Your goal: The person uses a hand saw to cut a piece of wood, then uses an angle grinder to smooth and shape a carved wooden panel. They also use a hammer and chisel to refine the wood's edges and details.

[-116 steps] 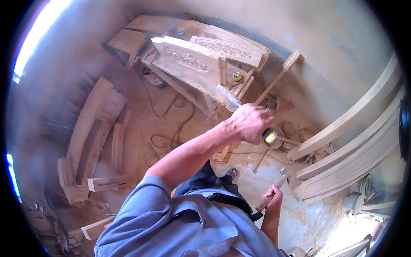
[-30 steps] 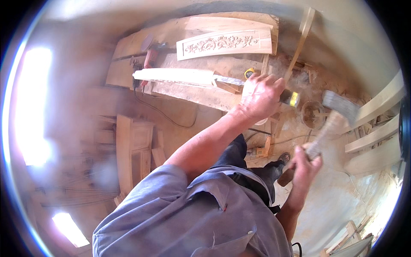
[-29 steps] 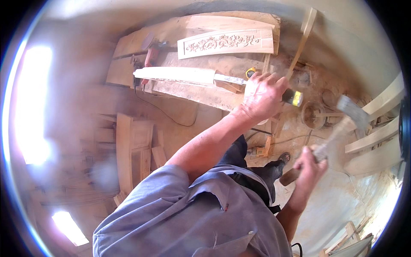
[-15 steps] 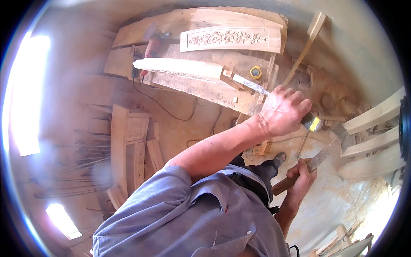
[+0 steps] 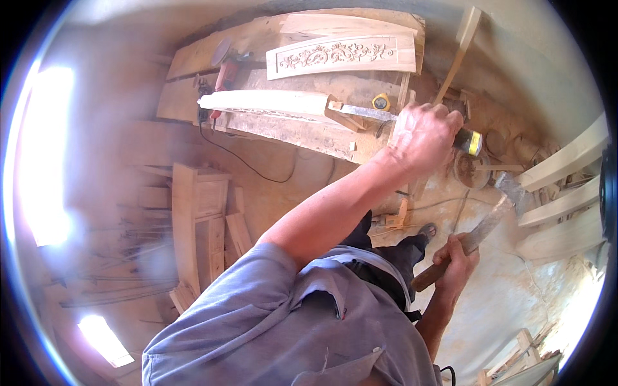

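Observation:
My left hand (image 5: 425,134) is closed round a chisel (image 5: 368,112), whose dark handle with a yellow band sticks out past my fist. The blade points left and its tip meets the narrow end of a long, pale, curved wooden piece (image 5: 270,101) on the workbench. Lower down, at my right side, my right hand (image 5: 456,265) grips a hammer (image 5: 484,230) by its wooden handle. The hammer's metal head is up and away from the chisel. A small wood chip (image 5: 352,146) lies on the bench below the blade.
On the workbench (image 5: 232,132) lie a carved wooden panel (image 5: 405,55), a yellow tape measure (image 5: 380,101) and a red corded power tool (image 5: 226,75). Curved pale timbers (image 5: 566,157) stand at the right. A wooden frame (image 5: 187,222) is at the left, and a cord crosses the floor.
The chisel tip has come closer against the end of the curved piece, and the blade lies flatter. My right hand and the hammer have shifted only slightly.

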The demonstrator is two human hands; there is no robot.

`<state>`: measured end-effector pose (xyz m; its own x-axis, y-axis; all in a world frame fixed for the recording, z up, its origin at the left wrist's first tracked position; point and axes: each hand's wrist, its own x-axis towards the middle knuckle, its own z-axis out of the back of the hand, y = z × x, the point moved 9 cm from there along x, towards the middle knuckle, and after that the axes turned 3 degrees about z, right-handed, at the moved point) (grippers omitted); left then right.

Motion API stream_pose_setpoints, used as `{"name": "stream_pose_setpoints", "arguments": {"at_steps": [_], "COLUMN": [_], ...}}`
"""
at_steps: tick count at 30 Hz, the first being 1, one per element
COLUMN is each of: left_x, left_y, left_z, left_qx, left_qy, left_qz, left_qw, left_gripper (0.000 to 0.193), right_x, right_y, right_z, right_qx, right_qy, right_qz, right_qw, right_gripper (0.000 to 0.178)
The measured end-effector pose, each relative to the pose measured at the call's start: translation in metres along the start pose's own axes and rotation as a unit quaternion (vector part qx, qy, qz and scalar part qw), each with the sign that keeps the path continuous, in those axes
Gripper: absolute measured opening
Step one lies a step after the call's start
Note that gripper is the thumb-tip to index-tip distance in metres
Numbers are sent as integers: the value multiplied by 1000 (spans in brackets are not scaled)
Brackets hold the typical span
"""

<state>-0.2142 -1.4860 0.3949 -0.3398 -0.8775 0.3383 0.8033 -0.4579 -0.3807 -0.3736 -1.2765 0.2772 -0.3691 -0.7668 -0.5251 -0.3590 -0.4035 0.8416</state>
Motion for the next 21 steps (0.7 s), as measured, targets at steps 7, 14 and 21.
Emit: {"name": "stream_pose_setpoints", "arguments": {"at_steps": [7, 14, 21], "left_x": [15, -2, -14], "left_y": [11, 0, 19], "left_z": [4, 14, 25], "left_qx": [-13, -7, 13], "left_qy": [-93, -70, -48], "left_qz": [33, -15, -1], "left_qw": [995, 997, 999], "left_gripper": [28, 31, 34], "right_x": [4, 7, -5], "right_y": [35, 71, 42], "right_z": [30, 47, -46], "right_qx": [54, 203, -68], "right_qy": [-65, -153, 75], "right_qz": [102, 258, 95], "right_qw": [991, 932, 990], "right_gripper": [16, 22, 14]}}
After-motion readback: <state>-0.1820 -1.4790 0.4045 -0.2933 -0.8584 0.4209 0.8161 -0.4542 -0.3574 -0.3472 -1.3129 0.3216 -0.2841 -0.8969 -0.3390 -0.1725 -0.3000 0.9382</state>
